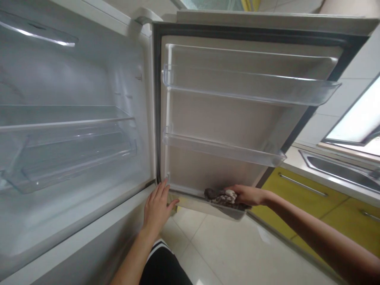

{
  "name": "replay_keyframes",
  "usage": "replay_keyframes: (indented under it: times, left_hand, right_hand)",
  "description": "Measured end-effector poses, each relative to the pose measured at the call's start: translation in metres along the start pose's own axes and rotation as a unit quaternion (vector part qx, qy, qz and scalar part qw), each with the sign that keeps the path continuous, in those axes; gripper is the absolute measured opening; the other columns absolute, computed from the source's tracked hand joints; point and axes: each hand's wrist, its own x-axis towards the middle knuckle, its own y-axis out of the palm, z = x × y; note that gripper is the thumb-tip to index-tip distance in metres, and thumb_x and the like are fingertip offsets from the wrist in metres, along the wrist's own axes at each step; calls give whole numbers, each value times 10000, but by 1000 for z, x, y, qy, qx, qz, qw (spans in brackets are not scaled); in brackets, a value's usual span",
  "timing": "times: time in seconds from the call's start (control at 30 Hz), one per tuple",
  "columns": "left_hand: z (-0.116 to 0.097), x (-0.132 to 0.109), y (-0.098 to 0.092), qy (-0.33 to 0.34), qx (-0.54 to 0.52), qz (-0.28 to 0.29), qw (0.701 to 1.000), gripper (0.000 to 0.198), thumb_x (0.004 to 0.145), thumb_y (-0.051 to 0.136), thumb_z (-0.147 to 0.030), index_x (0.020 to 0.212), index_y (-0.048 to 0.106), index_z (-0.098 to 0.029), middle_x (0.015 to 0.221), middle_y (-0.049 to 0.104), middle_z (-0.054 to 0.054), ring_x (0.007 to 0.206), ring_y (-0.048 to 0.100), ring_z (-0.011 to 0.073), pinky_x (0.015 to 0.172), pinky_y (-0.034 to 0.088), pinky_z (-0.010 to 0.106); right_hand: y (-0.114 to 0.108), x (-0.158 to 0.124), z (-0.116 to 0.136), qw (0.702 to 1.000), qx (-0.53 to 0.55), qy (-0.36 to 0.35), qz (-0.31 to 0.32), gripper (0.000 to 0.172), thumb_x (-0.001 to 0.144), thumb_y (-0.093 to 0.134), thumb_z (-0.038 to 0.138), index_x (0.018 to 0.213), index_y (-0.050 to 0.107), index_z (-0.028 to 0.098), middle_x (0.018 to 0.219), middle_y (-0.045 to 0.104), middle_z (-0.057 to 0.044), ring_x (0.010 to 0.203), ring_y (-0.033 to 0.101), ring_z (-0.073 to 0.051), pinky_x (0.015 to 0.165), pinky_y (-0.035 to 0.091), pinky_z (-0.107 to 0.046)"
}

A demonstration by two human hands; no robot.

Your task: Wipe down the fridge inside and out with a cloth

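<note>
An open fridge stands before me, its door (225,166) swung to the right. My right hand (246,194) is closed on a crumpled grey and white cloth (221,196), pressing it into the lowest door shelf (208,206). My left hand (157,208) rests with fingers stretched out against the door's bottom inner corner, by the fridge frame. Two clear door shelves (252,89) above hold nothing.
Inside the fridge are a glass shelf (65,118) and a clear drawer (74,158). Yellow cabinets (311,202) with a steel sink (341,170) run along the right. Pale floor tiles (237,253) lie below. My dark shorts show at the bottom.
</note>
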Motion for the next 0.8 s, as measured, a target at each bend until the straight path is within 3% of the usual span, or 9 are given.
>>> replay_keyframes:
  times: [0.1, 0.17, 0.3, 0.43, 0.5, 0.57, 0.7, 0.8]
  left_hand:
    - [8, 4, 3, 32, -4, -5, 999, 609, 961, 736, -452, 1488, 604, -177, 1622, 564, 163, 1552, 460, 392, 1257, 419, 598]
    - [13, 5, 5, 34, -26, -3, 999, 663, 950, 747, -459, 1522, 571, -174, 1627, 559, 167, 1551, 463, 386, 1278, 395, 593]
    - [18, 2, 10, 11, -91, 2, 996, 676, 960, 721, -390, 1565, 507, -180, 1682, 492, 157, 1523, 511, 344, 1259, 450, 535]
    - [20, -2, 9, -8, -139, 12, 990, 715, 947, 526, -70, 1641, 409, -195, 1686, 493, 132, 1535, 508, 258, 1284, 436, 475]
    - [20, -1, 7, -22, -163, 15, 986, 800, 903, 486, 5, 1662, 382, -224, 1670, 519, 114, 1518, 531, 236, 1284, 436, 457]
    - [19, 0, 6, -46, -187, 21, 981, 840, 899, 604, -55, 1676, 355, -258, 1653, 541, 109, 1493, 561, 260, 1256, 468, 466]
    - [14, -3, 16, -110, -252, 2, 962, 1023, 859, 838, -295, 1705, 265, -332, 1680, 510, 102, 1497, 556, 303, 1226, 493, 488]
    - [9, -9, 30, -159, -320, -32, 934, 1043, 851, 860, -358, 1698, 252, -356, 1706, 475, 91, 1480, 575, 288, 1203, 515, 467]
  right_hand:
    - [10, -23, 13, 997, -12, -41, -70, 447, 812, 580, 176, 1223, 756, 197, 1184, 779, -70, 1085, 704, -233, 963, 525, -316]
    - [33, -16, 31, 993, -31, -48, -100, 469, 848, 582, 190, 1292, 730, 209, 1256, 761, -87, 1129, 699, -247, 1001, 518, -342]
    - [106, 44, 76, 969, -114, -48, -213, 621, 893, 558, 165, 1509, 607, 229, 1480, 663, -128, 1311, 629, -305, 1073, 489, -429]
    - [162, 108, 116, 904, -243, -125, -329, 770, 922, 534, 89, 1671, 419, 228, 1735, 384, -158, 1544, 405, -353, 1201, 348, -559]
    - [165, 113, 121, 896, -264, -142, -326, 750, 944, 521, 88, 1672, 419, 236, 1729, 394, -161, 1537, 412, -345, 1191, 354, -553]
    - [154, 96, 112, 913, -254, -117, -296, 764, 934, 539, 110, 1671, 420, 271, 1688, 466, -139, 1494, 465, -335, 1153, 398, -518]
    - [120, 30, 72, 952, -206, 16, -226, 739, 878, 609, 228, 1608, 493, 248, 1521, 630, -133, 1346, 593, -340, 1095, 451, -481]
    - [107, 12, 63, 950, -201, 110, -212, 540, 899, 614, 315, 1424, 637, 194, 1353, 715, -162, 1253, 650, -363, 1040, 478, -474]
